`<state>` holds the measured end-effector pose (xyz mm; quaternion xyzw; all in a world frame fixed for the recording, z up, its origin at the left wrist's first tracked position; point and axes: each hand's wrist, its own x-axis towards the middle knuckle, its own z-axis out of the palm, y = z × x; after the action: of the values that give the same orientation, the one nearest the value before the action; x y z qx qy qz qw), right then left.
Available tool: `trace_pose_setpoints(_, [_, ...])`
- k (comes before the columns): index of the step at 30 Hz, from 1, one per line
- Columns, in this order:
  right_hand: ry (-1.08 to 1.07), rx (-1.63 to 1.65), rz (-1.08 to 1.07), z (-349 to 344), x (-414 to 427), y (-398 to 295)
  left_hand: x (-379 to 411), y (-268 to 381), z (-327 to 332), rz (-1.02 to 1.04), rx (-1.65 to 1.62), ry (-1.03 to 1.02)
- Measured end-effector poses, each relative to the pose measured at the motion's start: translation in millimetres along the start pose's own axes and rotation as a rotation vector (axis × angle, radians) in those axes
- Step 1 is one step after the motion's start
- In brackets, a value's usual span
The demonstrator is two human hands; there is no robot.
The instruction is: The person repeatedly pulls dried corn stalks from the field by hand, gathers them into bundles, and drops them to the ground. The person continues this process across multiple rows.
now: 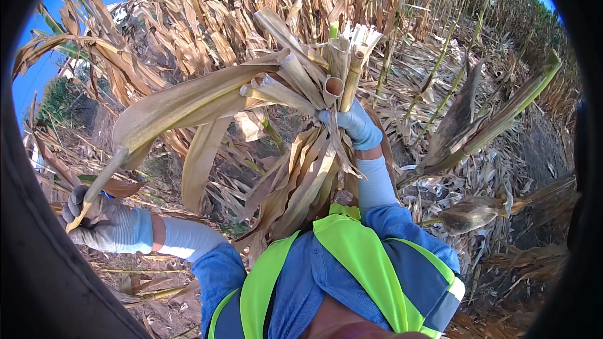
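Observation:
My left hand [101, 223], in a grey-and-white knit glove, is at the lower left with its fingers curled around a thin pale stem [106, 172]. The stem's upper end meets a broad dry corn leaf [160, 108] that arches toward the middle. In front of my chest, my right hand [355, 125], in a pale blue glove, grips a bundle of cut dry corn stalks [297, 77]. Their cut ends fan upward and to the left, one showing a hollow opening. Dry leaves [301, 174] hang below the grip. The bundle partly hides my right fingers.
Standing dry corn plants [202, 14] fill the far side. Several thin greenish stalks [440, 63] lean at the right, near a thick bent stalk [509, 127] and a dry husked ear [471, 214]. Leaf litter [494, 174] covers the ground there.

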<state>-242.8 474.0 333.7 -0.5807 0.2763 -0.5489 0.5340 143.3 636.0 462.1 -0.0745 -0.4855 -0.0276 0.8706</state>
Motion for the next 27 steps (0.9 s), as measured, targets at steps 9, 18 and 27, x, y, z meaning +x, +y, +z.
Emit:
trace_pose_setpoints(9, [0.300, 0.115, 0.031, -49.8, -10.7, 57.9, -11.4, -54.0, 61.4, -0.119, -0.158, -0.368])
trace_pose_setpoints(18, [0.497, 0.287, -0.174, -66.6, -45.6, 33.2, -162.2, -185.4, 166.1, -0.811, -0.199, -0.451])
trace_pose_setpoints(27, [0.325, 0.003, -0.020, -46.6, -41.9, 32.8, -256.1, -235.1, 164.0, -1.201, -0.231, -0.232])
